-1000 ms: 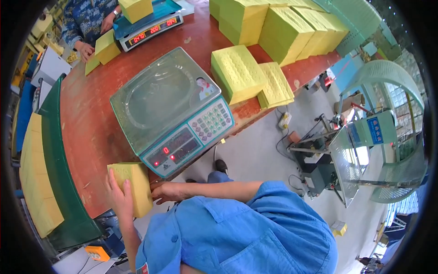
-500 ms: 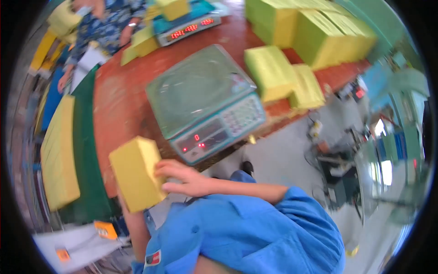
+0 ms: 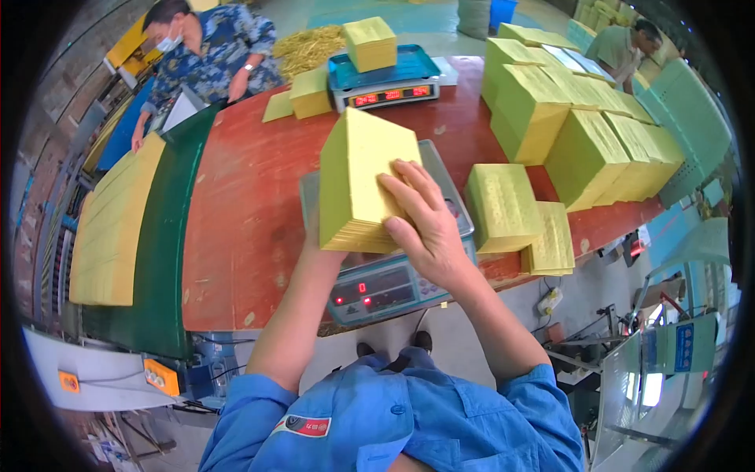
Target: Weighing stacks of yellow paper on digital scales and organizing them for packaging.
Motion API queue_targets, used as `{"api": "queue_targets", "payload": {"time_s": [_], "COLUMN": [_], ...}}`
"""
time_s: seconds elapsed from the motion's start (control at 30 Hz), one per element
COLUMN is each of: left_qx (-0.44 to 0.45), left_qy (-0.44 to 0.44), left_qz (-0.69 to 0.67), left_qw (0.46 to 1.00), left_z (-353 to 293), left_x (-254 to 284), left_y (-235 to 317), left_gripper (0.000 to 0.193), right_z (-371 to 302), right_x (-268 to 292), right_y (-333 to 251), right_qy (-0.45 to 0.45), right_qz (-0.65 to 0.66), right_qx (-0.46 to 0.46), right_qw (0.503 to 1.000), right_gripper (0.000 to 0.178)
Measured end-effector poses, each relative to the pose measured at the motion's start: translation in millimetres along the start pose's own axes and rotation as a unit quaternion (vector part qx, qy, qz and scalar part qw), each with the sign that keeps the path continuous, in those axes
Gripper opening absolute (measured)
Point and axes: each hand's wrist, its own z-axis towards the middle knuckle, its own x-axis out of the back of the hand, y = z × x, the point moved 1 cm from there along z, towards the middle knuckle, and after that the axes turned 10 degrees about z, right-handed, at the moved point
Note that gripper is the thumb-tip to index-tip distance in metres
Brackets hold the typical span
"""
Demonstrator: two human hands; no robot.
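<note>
Between my two hands a thick stack of yellow paper [image 3: 363,177] is held up, tilted, in front of the scale. My left hand [image 3: 324,245] supports it from the left and below, with its fingers hidden behind the stack. The fingers of my right hand [image 3: 425,216] press against the stack's right face, thumb near its lower edge. Partly covered by the stack, the digital scale [image 3: 377,295] shows a red zero. To its right on the red table [image 3: 244,228] stand two smaller yellow paper stacks, one of them [image 3: 507,208] right beside the scale.
A second scale [image 3: 385,82] at the far side bears a yellow stack. Many stacks [image 3: 590,149] fill the right back. Along the left, a green-edged strip [image 3: 157,259] adjoins a long row of yellow paper [image 3: 118,228]. Other people are at the far left and far right.
The yellow paper stack has moved from the table's near left to in front of the scale, raised in both hands. The view has turned and now takes in more of the far side.
</note>
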Motion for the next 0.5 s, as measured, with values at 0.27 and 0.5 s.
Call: {"api": "queue_targets", "payload": {"time_s": [0.27,0.5], "left_qx": [-0.016,-0.304], "left_qy": [0.147,0.155], "left_qz": [0.221,0.472], "left_qw": [0.964,0.813], "left_z": [-17.1,-53.1], "left_x": [27.7,-82.1], "left_y": [12.1,28.6], "left_gripper": [0.053,0.047], "right_z": [8.3,-50.2], "right_x": [-14.2,34.2], "right_y": [50.5,28.0], "right_qy": [-0.015,0.080], "right_qz": [-0.025,0.073], "right_qx": [0.052,0.078], "right_qw": [0.998,0.991], "right_gripper": [0.049,0.041]}}
